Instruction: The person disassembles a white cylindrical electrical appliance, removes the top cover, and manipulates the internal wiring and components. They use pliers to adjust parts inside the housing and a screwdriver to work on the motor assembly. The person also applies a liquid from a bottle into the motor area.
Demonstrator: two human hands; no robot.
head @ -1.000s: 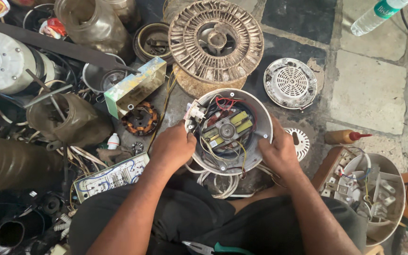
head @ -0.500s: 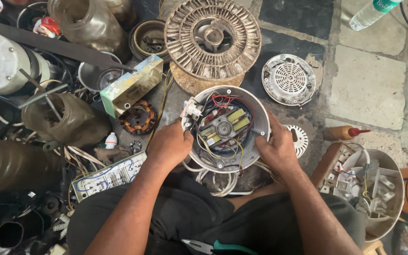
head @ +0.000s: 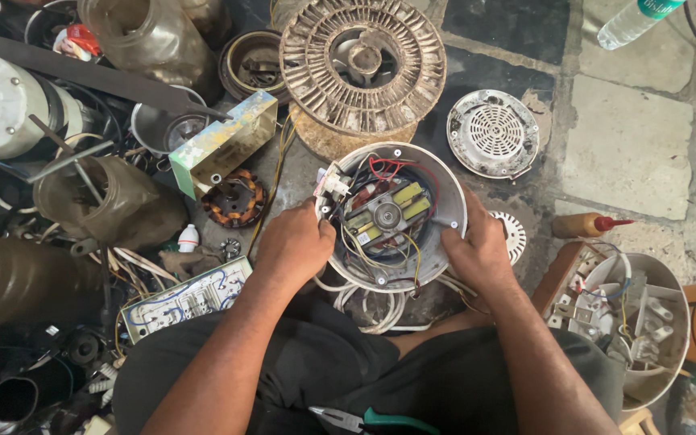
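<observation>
A round white appliance housing (head: 445, 181) lies open in front of me, with a small motor (head: 387, 216) and red, blue and yellow wires inside. My left hand (head: 293, 244) grips its left rim near a white connector block (head: 333, 185). My right hand (head: 478, 248) clasps the right rim. White cable (head: 368, 304) is looped under the housing, above my lap.
A large dusty slotted rotor disc (head: 362, 64) sits behind the housing. A round white grille (head: 493, 133) lies to the right, a copper-wound stator (head: 237, 200) and a circuit board (head: 187, 298) to the left. A tub of parts (head: 670, 282) stands at right. Green-handled pliers (head: 376, 419) rest on my lap.
Both hands stay on the housing's rims. The housing has turned slightly, so the motor and wires sit at a somewhat different angle.
</observation>
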